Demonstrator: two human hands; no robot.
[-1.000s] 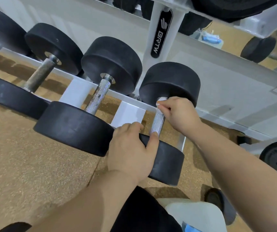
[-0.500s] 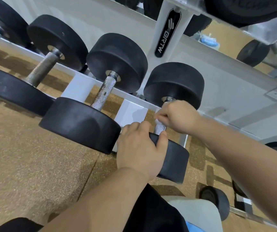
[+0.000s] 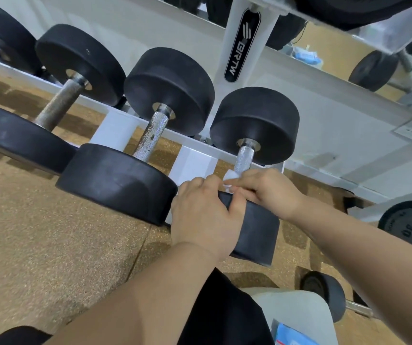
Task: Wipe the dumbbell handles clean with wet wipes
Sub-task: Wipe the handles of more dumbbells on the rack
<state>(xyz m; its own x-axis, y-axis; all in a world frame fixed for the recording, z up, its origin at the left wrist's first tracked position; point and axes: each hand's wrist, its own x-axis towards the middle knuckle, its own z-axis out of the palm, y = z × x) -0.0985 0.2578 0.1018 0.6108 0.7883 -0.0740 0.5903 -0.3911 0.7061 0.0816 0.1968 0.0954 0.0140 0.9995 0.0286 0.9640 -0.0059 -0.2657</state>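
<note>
Several black dumbbells lie side by side on a white rack (image 3: 192,143). The rightmost dumbbell (image 3: 257,125) has a bright knurled handle (image 3: 244,158). My right hand (image 3: 267,190) holds a white wet wipe (image 3: 230,177) wrapped round the near end of that handle. My left hand (image 3: 205,215) grips the top edge of the same dumbbell's near black head (image 3: 254,235). The far part of the handle is bare. Two other handles stand to the left, one speckled chrome (image 3: 151,135), one dull and rusty (image 3: 59,104).
A white upright post (image 3: 242,46) rises behind the dumbbells. A weight plate marked 30 (image 3: 409,227) leans at the right. Another dumbbell (image 3: 324,292) lies on the cork-coloured floor near my knees. A blue wipe packet (image 3: 292,334) shows at the bottom edge.
My right hand has slid the wipe down the handle from the far head to the near end. The left hand has kept its grip on the near head.
</note>
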